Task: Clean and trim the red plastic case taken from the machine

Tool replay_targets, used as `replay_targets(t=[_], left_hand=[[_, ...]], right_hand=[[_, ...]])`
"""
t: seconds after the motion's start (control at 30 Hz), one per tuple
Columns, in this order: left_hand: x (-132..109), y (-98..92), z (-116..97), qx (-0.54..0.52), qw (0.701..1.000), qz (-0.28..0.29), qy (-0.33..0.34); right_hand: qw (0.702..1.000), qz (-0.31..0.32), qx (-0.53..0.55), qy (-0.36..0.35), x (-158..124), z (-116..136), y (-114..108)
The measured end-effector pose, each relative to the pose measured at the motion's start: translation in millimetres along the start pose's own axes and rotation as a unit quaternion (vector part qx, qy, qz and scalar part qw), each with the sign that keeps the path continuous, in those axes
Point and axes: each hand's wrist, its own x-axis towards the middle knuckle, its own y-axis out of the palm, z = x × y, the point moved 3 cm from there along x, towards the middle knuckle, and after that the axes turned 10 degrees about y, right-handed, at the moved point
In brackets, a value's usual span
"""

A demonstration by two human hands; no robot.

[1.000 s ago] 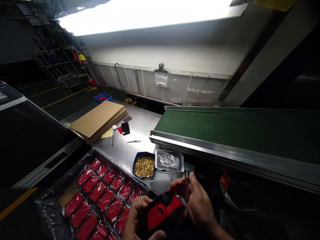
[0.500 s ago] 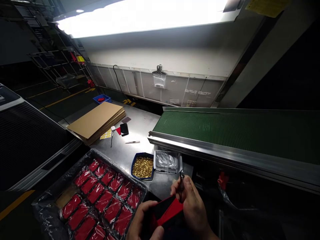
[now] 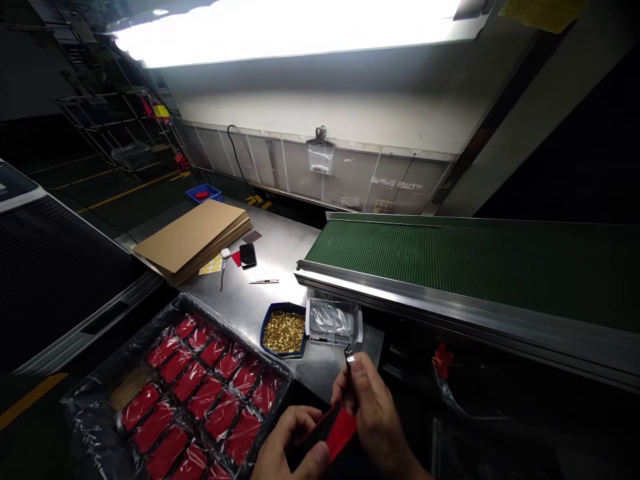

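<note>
Low in the middle, my left hand (image 3: 293,443) is closed on the left side of a red and black piece (image 3: 340,430). My right hand (image 3: 367,413) meets its upper right end and also grips a small shiny metal tool (image 3: 349,355), whose tip points up. Part of the piece is in shadow and hidden by my fingers. Beyond my hands, a blue bin (image 3: 263,333) holds small gold-coloured pieces (image 3: 284,332). Beside it sits a clear tray with plastic bags (image 3: 330,319). To the left, a plastic-lined crate (image 3: 207,308) holds several red wrapped pieces (image 3: 190,383).
A green conveyor (image 3: 410,257) runs off to the right behind a metal rail. Cardboard sheets (image 3: 193,233), a black phone-like object (image 3: 247,255) and a thin pen-like tool (image 3: 264,281) lie on the metal table (image 3: 285,240). A small blue basket (image 3: 213,193) stands at the back.
My right hand and the metal tool have shifted left and slightly down, closer to my left hand. The red and black piece has tilted and looks narrower. The camera view has moved slightly.
</note>
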Motion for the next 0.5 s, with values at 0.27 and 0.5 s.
replay_targets(t=[0.27, 0.5], left_hand=[[7, -27.7, 10, -0.138, 0.963, 0.214, -0.084], [-19, -57.6, 44, -0.101, 0.993, -0.008, -0.061]], right_hand=[[0.986, 0.121, -0.092, -0.062, 6, -21, 36], [0.939, -0.096, -0.328, 0.02, 101, -123, -12]])
